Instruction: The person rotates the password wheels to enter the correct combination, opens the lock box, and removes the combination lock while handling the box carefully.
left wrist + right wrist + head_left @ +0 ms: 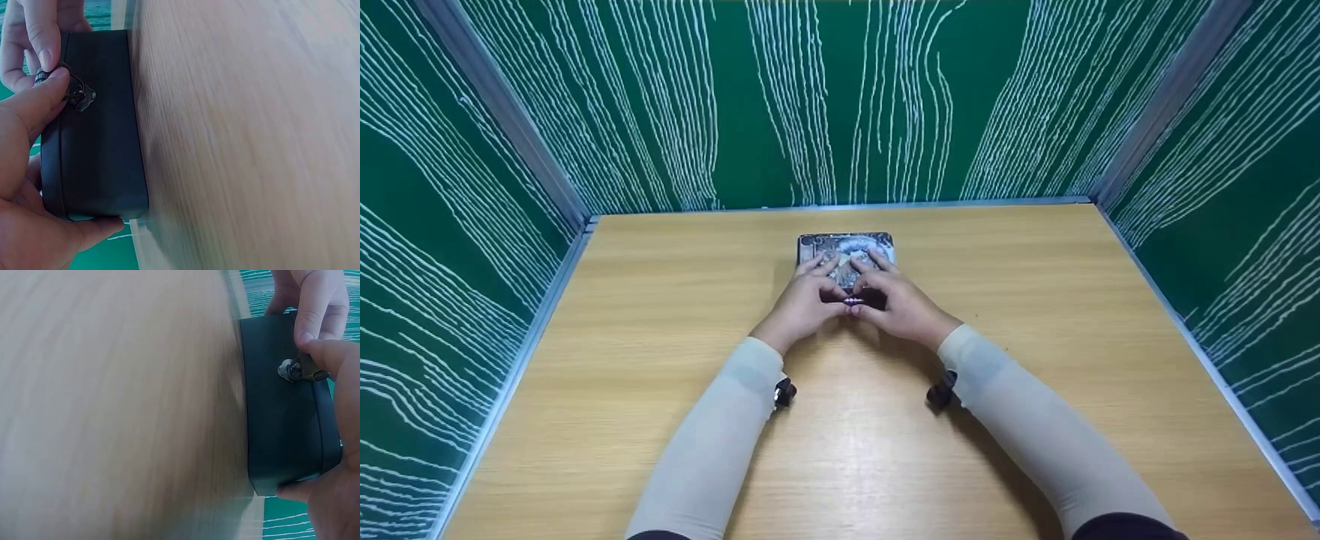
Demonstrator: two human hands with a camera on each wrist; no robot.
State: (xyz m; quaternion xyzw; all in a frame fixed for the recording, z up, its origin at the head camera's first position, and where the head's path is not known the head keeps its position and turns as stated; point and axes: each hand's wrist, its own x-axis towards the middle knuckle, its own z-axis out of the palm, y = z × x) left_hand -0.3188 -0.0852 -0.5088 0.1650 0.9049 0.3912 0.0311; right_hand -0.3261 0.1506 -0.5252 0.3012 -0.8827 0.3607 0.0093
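A small box with a patterned, picture-like lid and plain black sides sits toward the back of the table. From the metal clasp on its front side hangs a small padlock with a thin shackle and ridged rings on its body. My left hand pinches the padlock between thumb and forefinger, its other fingers spread over the lid and box side. Opposite it, my right hand pinches the padlock's other end, with fingers resting on the lid too. The thumbs nearly meet at the padlock, and the fingertips cover part of it.
The wooden table has green walls with white wavy lines behind it and at both sides. Grey metal posts stand at the back corners. Each sleeved forearm carries a small black wrist camera.
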